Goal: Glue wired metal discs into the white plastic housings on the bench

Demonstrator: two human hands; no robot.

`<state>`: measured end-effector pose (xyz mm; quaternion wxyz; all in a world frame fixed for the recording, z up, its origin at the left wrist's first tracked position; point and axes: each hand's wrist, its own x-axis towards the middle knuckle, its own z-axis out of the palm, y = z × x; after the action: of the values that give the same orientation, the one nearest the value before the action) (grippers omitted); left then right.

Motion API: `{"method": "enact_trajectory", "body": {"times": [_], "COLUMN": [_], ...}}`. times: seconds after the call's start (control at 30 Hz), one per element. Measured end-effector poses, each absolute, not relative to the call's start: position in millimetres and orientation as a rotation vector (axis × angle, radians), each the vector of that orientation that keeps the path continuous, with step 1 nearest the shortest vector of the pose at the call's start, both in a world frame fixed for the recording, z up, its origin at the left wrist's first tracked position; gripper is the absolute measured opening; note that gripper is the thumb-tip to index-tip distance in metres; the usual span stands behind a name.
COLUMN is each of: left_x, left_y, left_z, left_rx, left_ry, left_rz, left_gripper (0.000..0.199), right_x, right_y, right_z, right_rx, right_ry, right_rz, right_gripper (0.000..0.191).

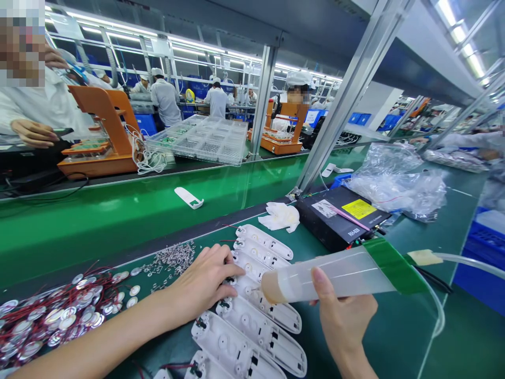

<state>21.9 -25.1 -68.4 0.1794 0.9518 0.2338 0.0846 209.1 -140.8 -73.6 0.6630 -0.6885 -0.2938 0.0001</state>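
Note:
Several white plastic shells lie side by side in a slanting row on the green bench, inner faces up. My left hand rests at the near-left end of the row, its curled fingers and thumb gripping the end of one white plastic shell. In my right hand is a large translucent glue syringe, fingers wrapped around its barrel and the thumb on top. Its tip points down-left into that shell, close to the left fingers. A green cap with a hose closes the syringe's rear end.
Wired metal discs and small metal parts lie at left. A black dispenser box, crumpled white cloth and plastic bags lie beyond. One white cover sits on the green conveyor. Co-workers and orange fixtures stand across it.

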Motion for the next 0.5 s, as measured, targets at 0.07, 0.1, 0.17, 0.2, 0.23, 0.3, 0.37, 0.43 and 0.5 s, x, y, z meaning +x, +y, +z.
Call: {"method": "enact_trajectory", "body": {"times": [0.07,0.1,0.17,0.2,0.23,0.3,0.37,0.43,0.5], "left_x": [22.1,22.2,22.1,21.9,21.6,21.1,20.7,20.8,21.2], "left_y": [-25.1,-25.1,-25.3,-25.5,-25.6,-25.7,-25.7,-25.7,-25.7], "left_z": [-68.6,-68.7,-68.9,-68.9,-69.0,-68.9,-68.7,-68.4,-68.2], "left_rx": [2.692,2.692,2.689,2.687,2.687,2.692,2.7,2.704,2.703], "left_ry": [0.66,0.659,0.656,0.654,0.653,0.655,0.662,0.664,0.663], "left_rz": [0.248,0.25,0.247,0.243,0.24,0.242,0.245,0.24,0.235], "left_gripper": [0.036,0.036,0.035,0.035,0.036,0.036,0.037,0.036,0.036], "right_x": [208.0,207.1,205.2,204.5,204.1,205.2,208.6,212.2,213.8], "right_y": [-140.3,-139.8,-138.7,-138.2,-137.8,-138.0,-139.2,-140.7,-141.7], "right_z": [-74.5,-75.0,-75.8,-76.2,-76.6,-77.6,-78.8,-80.0,-80.8], "right_rx": [-1.551,-1.545,-1.525,-1.513,-1.503,-1.504,-1.523,-1.539,-1.536], "right_ry": [-0.679,-0.686,-0.695,-0.695,-0.692,-0.675,-0.694,-0.724,-0.724], "right_rz": [-0.001,0.002,0.01,0.013,0.013,-0.002,0.001,0.015,0.018], "right_gripper": [0.045,0.044,0.044,0.044,0.044,0.046,0.046,0.045,0.045]}}
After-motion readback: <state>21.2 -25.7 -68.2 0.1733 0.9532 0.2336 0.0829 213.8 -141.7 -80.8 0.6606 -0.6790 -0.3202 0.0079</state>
